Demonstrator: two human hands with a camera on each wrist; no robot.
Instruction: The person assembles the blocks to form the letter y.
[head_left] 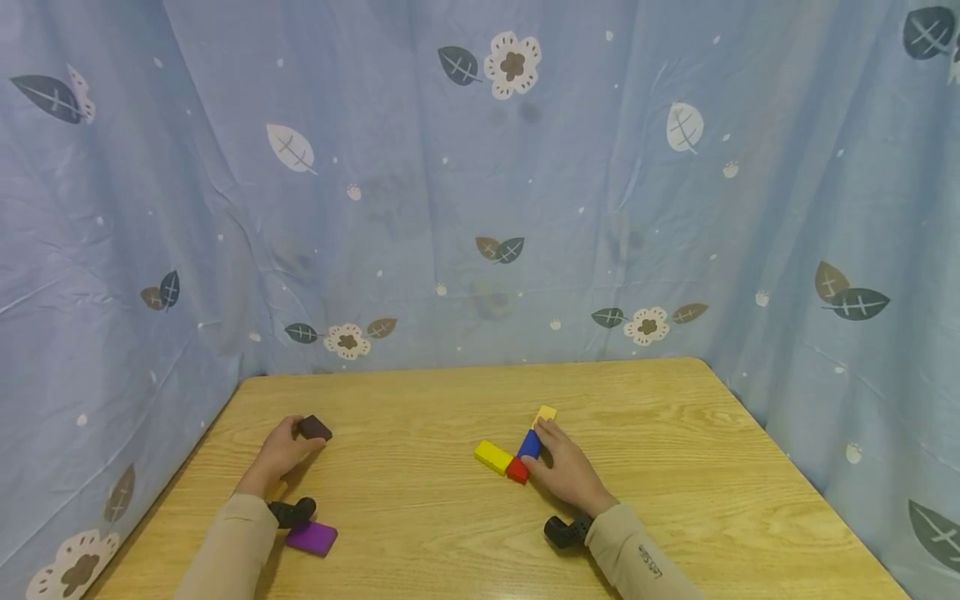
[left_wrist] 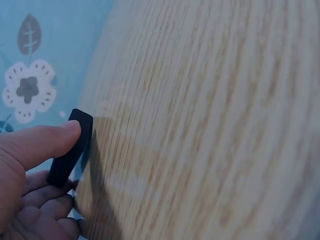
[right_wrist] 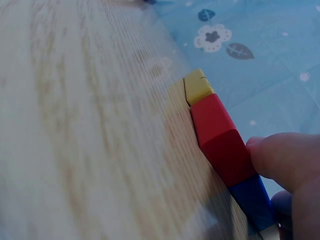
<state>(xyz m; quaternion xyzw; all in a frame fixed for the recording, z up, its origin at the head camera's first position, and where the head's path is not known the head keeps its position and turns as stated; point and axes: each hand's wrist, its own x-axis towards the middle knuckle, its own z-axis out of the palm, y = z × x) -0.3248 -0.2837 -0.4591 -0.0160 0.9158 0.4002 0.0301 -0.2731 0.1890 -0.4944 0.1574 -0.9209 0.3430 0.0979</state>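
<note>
My left hand (head_left: 282,450) pinches a black block (head_left: 315,428) at the left side of the table. In the left wrist view, the thumb lies on one face of this black block (left_wrist: 71,150) and the fingers are behind it. My right hand (head_left: 564,471) touches an angled row of blocks, its fingers extended. The row joins a yellow block (head_left: 492,457), a red block (head_left: 517,471), a blue block (head_left: 529,445) and a pale yellow block (head_left: 547,412). The thumb tip is against the red block (right_wrist: 227,155) in the right wrist view; the fingers partly cover the pale yellow end.
A purple block (head_left: 312,538) lies near my left wrist. Part of an orange-yellow block (head_left: 279,490) shows beneath that wrist. Black wrist cameras hang low over the wooden table (head_left: 420,533). A blue patterned curtain (head_left: 390,208) surrounds its back and sides.
</note>
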